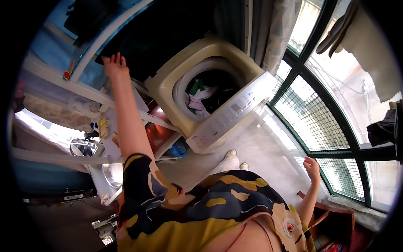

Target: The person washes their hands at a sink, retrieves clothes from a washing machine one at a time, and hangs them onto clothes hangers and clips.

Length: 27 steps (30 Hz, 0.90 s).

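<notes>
The left hand (115, 66) is reaching out with its fingers parted and slightly bent, pinching nothing that shows, and its fingertips are lying over the near edge of a dark panel (155, 46); whether they are touching it, I cannot tell. The right hand (311, 169) is hanging near the green-framed window (299, 67), its fingers curling loosely; how far they are closing, or whether anything is sitting inside them, is not clear. Between the hands and farther forward, the washing machine (166, 80) is standing with its top opening uncovered, and green, pale pink and dark clothes (201, 98) are lying in its drum. Deep shadow is hiding part of the drum, the panel's far outline is fading into black, and the markings on the control panel (228, 115) are too small to read.
</notes>
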Available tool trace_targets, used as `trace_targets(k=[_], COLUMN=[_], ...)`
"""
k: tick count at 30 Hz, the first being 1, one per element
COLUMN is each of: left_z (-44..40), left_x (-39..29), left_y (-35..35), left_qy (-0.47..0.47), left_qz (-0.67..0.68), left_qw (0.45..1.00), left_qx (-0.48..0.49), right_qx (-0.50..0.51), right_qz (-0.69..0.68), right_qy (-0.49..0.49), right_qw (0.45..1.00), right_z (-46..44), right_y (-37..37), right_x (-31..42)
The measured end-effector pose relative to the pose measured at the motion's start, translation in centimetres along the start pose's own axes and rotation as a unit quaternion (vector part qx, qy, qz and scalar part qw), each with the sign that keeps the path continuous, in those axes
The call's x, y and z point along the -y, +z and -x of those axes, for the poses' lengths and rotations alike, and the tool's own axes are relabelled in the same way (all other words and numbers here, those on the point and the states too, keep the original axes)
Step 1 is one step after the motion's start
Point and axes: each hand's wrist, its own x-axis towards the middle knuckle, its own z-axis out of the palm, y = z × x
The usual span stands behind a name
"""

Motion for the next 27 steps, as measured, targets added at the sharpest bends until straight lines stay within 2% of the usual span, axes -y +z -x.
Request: trace_targets(k=[2,8,10,12,13,15,19,20,24,26,27], left_z=[-1.6,-6.9,-12.0,-15.6,-17.3,-11.9,-14.0,-14.2,-10.5,-6.8,-5.0], left_x=[0.2,-0.1,1.0,2.0,2.3,0.8,2.2,2.9,5.2,8.9,11.1], left_y=[1.8,5.9,6.0,6.3,6.0,7.0,6.4,6.6,7.3,6.7,5.5], left_qy=[0.027,0.007,0.016,0.015,0.011,-0.005,0.01,0.015,0.046,0.148,0.21], left_qz=[-0.042,-0.114,-0.063,-0.08,-0.125,-0.198,-0.168,-0.167,-0.147,-0.179,-0.254], left_qw=[0.999,0.993,0.984,0.969,0.968,0.976,0.979,0.981,0.985,0.971,0.937], left_qx=[-0.012,-0.013,0.164,0.233,0.216,0.094,0.113,0.096,0.073,0.055,0.111], right_qx=[0.007,-0.017,-0.028,-0.027,-0.022,-0.011,0.001,0.0,-0.01,-0.003,-0.002], right_qz=[0.003,-0.011,-0.007,-0.02,-0.034,-0.041,-0.067,-0.074,-0.051,-0.064,-0.071], right_qy=[0.004,0.066,0.077,0.1,0.117,0.14,0.148,0.161,0.15,0.15,0.154], right_qw=[1.0,0.998,0.997,0.994,0.992,0.989,0.987,0.984,0.987,0.987,0.986], right_z=[-0.2,1.8,2.6,3.2,3.5,4.0,3.8,3.8,3.0,2.8,2.9], right_y=[0.2,-0.5,-0.8,-0.7,-0.8,-0.6,0.6,0.9,1.8,2.3,2.6], right_x=[-2.3,-2.5,-2.8,-2.6,-2.1,-1.0,-0.6,1.7,2.3,2.0,2.3])
